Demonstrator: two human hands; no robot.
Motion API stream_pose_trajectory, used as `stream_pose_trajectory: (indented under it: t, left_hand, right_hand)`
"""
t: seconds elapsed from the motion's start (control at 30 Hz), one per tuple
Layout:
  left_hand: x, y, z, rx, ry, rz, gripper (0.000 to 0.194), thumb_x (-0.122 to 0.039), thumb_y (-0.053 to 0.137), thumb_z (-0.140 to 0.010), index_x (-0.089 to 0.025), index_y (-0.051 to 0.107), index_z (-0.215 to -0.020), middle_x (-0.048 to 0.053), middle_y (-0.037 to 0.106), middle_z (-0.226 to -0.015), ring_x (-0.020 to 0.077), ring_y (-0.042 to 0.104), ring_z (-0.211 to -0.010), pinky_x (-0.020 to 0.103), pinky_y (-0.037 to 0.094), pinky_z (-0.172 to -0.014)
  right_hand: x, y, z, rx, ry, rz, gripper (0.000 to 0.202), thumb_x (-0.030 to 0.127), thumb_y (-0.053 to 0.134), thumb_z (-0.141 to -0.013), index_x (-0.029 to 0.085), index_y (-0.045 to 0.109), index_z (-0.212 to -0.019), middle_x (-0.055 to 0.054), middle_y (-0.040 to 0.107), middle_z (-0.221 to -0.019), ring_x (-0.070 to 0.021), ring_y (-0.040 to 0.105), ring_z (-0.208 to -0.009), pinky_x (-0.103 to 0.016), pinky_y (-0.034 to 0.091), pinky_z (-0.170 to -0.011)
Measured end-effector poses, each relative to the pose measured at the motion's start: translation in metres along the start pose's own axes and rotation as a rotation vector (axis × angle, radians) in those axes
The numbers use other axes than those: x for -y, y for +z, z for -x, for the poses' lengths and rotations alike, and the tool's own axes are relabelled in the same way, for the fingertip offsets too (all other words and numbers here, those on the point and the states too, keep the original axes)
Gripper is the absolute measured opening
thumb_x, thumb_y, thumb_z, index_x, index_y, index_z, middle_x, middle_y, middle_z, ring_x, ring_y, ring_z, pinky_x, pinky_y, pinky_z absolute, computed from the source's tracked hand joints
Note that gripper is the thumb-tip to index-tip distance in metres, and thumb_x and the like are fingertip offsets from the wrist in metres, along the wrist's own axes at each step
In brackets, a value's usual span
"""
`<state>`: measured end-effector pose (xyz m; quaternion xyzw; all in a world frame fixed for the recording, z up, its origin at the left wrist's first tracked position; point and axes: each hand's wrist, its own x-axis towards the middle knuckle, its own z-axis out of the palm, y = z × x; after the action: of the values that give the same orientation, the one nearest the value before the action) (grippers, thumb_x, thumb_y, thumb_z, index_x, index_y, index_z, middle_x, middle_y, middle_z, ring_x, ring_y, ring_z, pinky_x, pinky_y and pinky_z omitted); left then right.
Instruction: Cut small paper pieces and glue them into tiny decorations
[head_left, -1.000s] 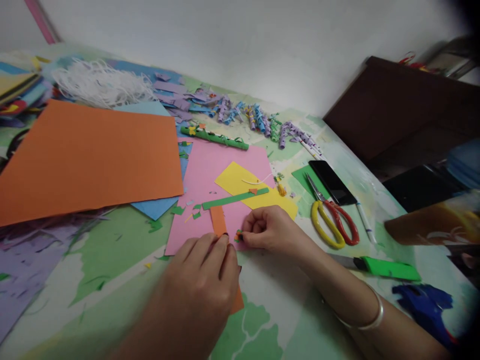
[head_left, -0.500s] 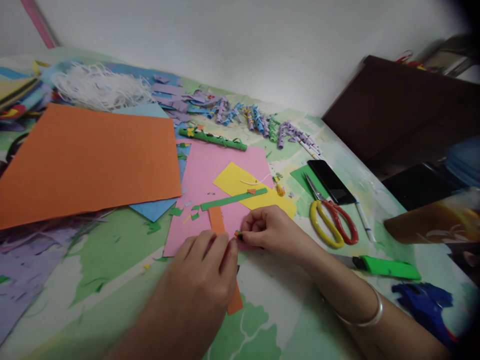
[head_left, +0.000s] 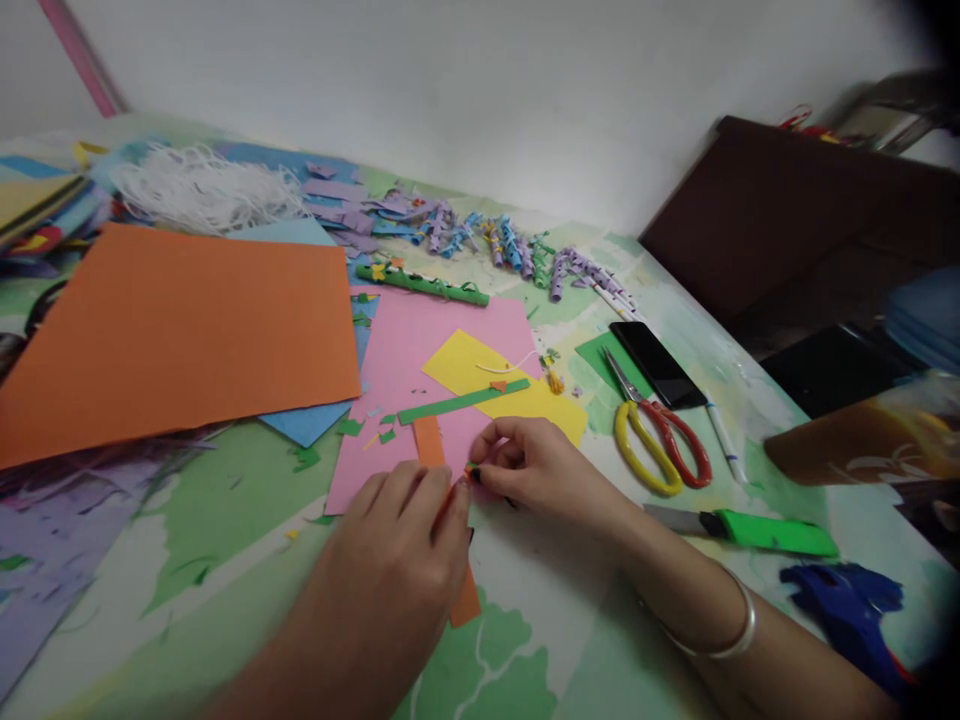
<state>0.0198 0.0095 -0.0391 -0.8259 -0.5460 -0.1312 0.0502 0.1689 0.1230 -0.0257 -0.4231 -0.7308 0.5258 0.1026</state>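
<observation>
My left hand [head_left: 397,550] is closed over an orange paper strip [head_left: 430,440], whose ends show above and below the fingers. Close beside it, my right hand [head_left: 525,462] pinches a tiny green and orange piece [head_left: 471,470] between thumb and forefinger. Both sets of fingertips nearly meet at the lower edge of a pink sheet [head_left: 397,340]. On that sheet lie a yellow paper [head_left: 465,362] and a green strip [head_left: 463,400] with a small orange scrap on it. A decorated green paper roll [head_left: 427,285] rests at the sheet's top edge.
A large orange sheet [head_left: 187,340] and white string [head_left: 210,188] lie left. At the right are scissors [head_left: 649,445], a phone [head_left: 658,365], a green cutter [head_left: 776,532], a blue tool [head_left: 847,610] and a bottle [head_left: 847,440]. Curled paper rolls [head_left: 510,243] line the back.
The view has shifted slightly. My right hand's fingers have moved a little closer to my left hand; both keep their hold.
</observation>
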Motion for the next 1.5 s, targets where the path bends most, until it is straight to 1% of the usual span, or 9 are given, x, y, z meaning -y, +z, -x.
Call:
stream_pose_trajectory:
  t: [0.17, 0.37, 0.47, 0.57, 0.67, 0.77, 1.2, 1.37, 1.5]
  left_hand:
    - [0.003, -0.002, 0.000, -0.005, 0.031, 0.018, 0.015, -0.009, 0.054, -0.077, -0.013, 0.068, -0.083, 0.015, 0.069, -0.092, 0.0320, 0.063, -0.087, 0.048, 0.055, -0.068]
    - [0.001, 0.000, 0.001, -0.109, 0.021, 0.017, 0.022, -0.008, 0.049, -0.081, -0.009, 0.068, -0.093, 0.015, 0.069, -0.086, 0.0318, 0.063, -0.086, 0.048, 0.055, -0.070]
    - [0.002, -0.004, 0.000, -0.240, -0.047, 0.104, 0.023, -0.011, 0.045, -0.087, -0.009, 0.066, -0.098, 0.014, 0.069, -0.086, 0.0285, 0.064, -0.085, 0.045, 0.054, -0.072]
    - [0.007, -0.011, -0.004, -0.336, -0.233, 0.344, 0.018, -0.019, 0.049, -0.089, -0.013, 0.064, -0.097, 0.009, 0.070, -0.085, 0.0215, 0.065, -0.076, 0.036, 0.054, -0.066]
    - [0.013, -0.019, -0.010, -0.195, -0.510, 0.701, 0.014, -0.027, 0.057, -0.084, -0.020, 0.066, -0.091, 0.002, 0.071, -0.083, 0.0161, 0.065, -0.069, 0.029, 0.053, -0.062]
    - [0.014, -0.024, -0.014, -0.081, -0.659, 0.942, 0.013, -0.030, 0.059, -0.080, -0.022, 0.069, -0.085, 0.000, 0.072, -0.082, 0.0166, 0.066, -0.073, 0.026, 0.052, -0.063]
    - [0.015, -0.032, -0.016, -0.069, -0.674, 1.276, 0.010, -0.025, 0.061, -0.076, -0.019, 0.067, -0.072, -0.001, 0.067, -0.069, 0.0126, 0.061, -0.066, 0.022, 0.048, -0.063]
    - [0.013, -0.034, -0.019, -0.109, -0.691, 1.316, 0.009, -0.024, 0.062, -0.074, -0.019, 0.067, -0.068, -0.002, 0.065, -0.064, 0.0119, 0.060, -0.063, 0.022, 0.049, -0.062]
    - [0.013, -0.033, -0.019, -0.109, -0.662, 1.291, 0.011, -0.026, 0.062, -0.074, -0.019, 0.067, -0.068, 0.000, 0.065, -0.065, 0.0132, 0.062, -0.065, 0.023, 0.050, -0.064]
  right_hand:
    - [-0.002, 0.002, -0.003, 0.008, 0.010, -0.029, 0.011, 0.007, 0.055, -0.069, 0.016, 0.061, -0.073, 0.006, 0.053, -0.051, -0.0057, 0.045, -0.044, -0.017, 0.035, -0.042]
    - [-0.001, 0.000, -0.003, 0.044, 0.026, -0.079, 0.009, 0.007, 0.057, -0.068, 0.015, 0.060, -0.068, 0.006, 0.050, -0.049, -0.0055, 0.043, -0.043, -0.018, 0.031, -0.040]
    - [0.005, -0.003, 0.000, 0.052, 0.032, -0.213, 0.005, 0.011, 0.058, -0.070, 0.015, 0.060, -0.068, 0.007, 0.047, -0.046, -0.0045, 0.038, -0.040, -0.018, 0.027, -0.038]
    - [0.012, -0.003, 0.005, 0.031, -0.001, -0.354, 0.004, 0.018, 0.063, -0.072, 0.014, 0.061, -0.071, 0.009, 0.044, -0.044, -0.0035, 0.033, -0.038, -0.018, 0.022, -0.037]
    - [0.019, 0.002, 0.012, 0.001, -0.039, -0.443, 0.010, 0.023, 0.066, -0.072, 0.014, 0.060, -0.073, 0.009, 0.047, -0.046, -0.0026, 0.031, -0.038, -0.017, 0.021, -0.036]
    - [0.024, 0.008, 0.018, -0.044, -0.063, -0.471, 0.013, 0.023, 0.069, -0.070, 0.014, 0.060, -0.074, 0.008, 0.049, -0.048, -0.0020, 0.030, -0.038, -0.017, 0.020, -0.036]
    - [0.027, 0.010, 0.025, -0.012, -0.060, -0.657, 0.015, 0.028, 0.067, -0.071, 0.018, 0.057, -0.075, 0.010, 0.043, -0.046, -0.0029, 0.026, -0.037, -0.018, 0.014, -0.034]
    - [0.028, -0.004, 0.021, -0.206, -0.110, -0.618, 0.017, 0.031, 0.066, -0.070, 0.018, 0.057, -0.077, 0.009, 0.042, -0.047, -0.0037, 0.028, -0.038, -0.019, 0.014, -0.036]
    - [0.020, -0.040, 0.014, -0.584, -0.217, -0.324, 0.016, 0.029, 0.058, -0.071, 0.017, 0.057, -0.082, 0.005, 0.048, -0.055, -0.0050, 0.032, -0.040, -0.021, 0.021, -0.038]
